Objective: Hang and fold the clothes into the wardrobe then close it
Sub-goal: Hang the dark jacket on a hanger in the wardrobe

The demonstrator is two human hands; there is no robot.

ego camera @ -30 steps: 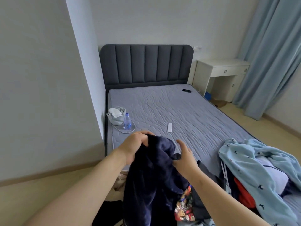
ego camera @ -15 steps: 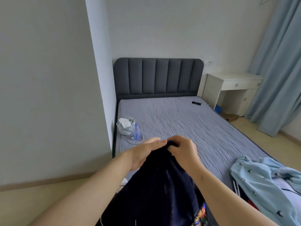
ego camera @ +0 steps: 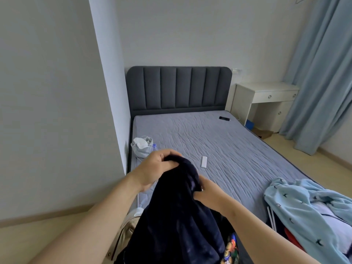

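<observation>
While left hand (ego camera: 158, 168) and right hand (ego camera: 208, 192) clutch the navy garment (ego camera: 177, 225):
find shoulder seams, shake flat, then hang.

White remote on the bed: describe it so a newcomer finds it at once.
Start at the grey bed. The remote lies flat on it, just right of the left hand gripping the navy garment. It is a slim white bar; the phone near the headboard is black.

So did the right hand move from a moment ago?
Yes. The right hand slid down the dark garment, toward the person, away from the white remote it covered half a second ago.
</observation>
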